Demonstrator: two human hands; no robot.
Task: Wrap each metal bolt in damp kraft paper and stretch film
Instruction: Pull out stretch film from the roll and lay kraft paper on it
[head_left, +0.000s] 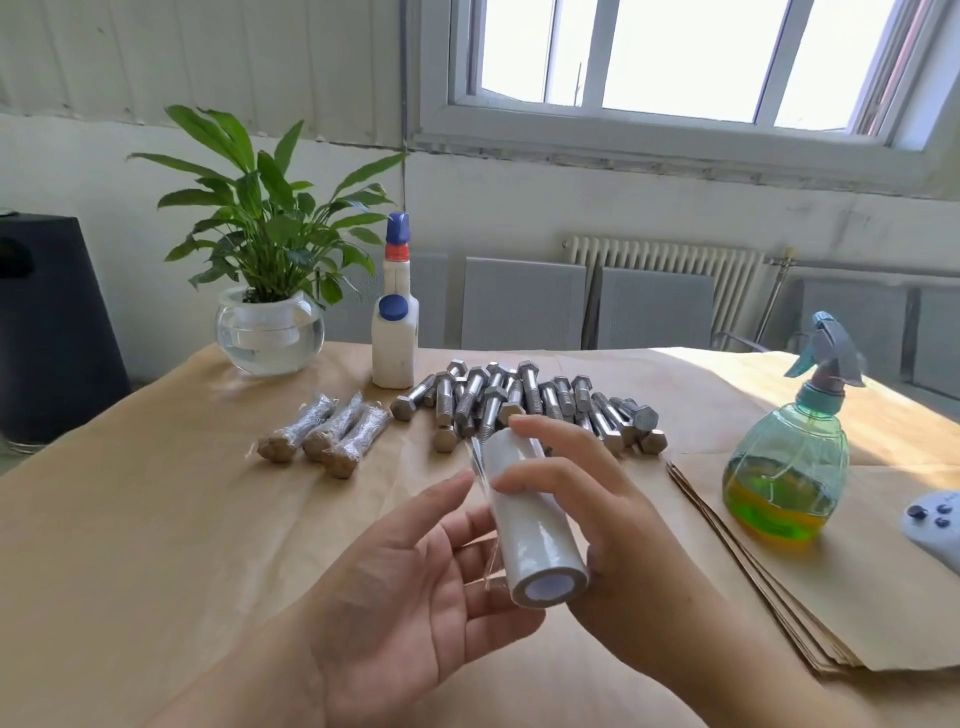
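At the far left, a potted plant (265, 218) in a glass bowl is kept at the table's back edge, clear of the working space. Nearer the middle, three wrapped bolts (324, 436) are laid side by side on the paper-covered table (130, 519), apparently set apart so that finished pieces are not mixed with raw stock. Behind them a white bottle (395, 332) with a blue cap is stood upright. The bare metal bolts (524, 402) are heaped in a loose pile just beyond the hands, within easy reach; most of the task is judged to remain.

In the foreground the left hand (415, 582) is held palm up with its fingers relaxed and spread, touching the loose edge of film; nothing is gripped by it. It seems to be placed there to catch or find the film's free end. The stretch film roll (530, 519) is grasped by the right hand (597, 509), whose fingers are curled round the far side of the roll while it is raised above the table, tilted with its core towards the camera.

To the right, a stack of kraft paper sheets (831, 597) is squared up for the next wraps, and a spray bottle (784, 467) of green liquid is stood on it, presumably for dampening. A white controller (932, 525) is seen at the edge.
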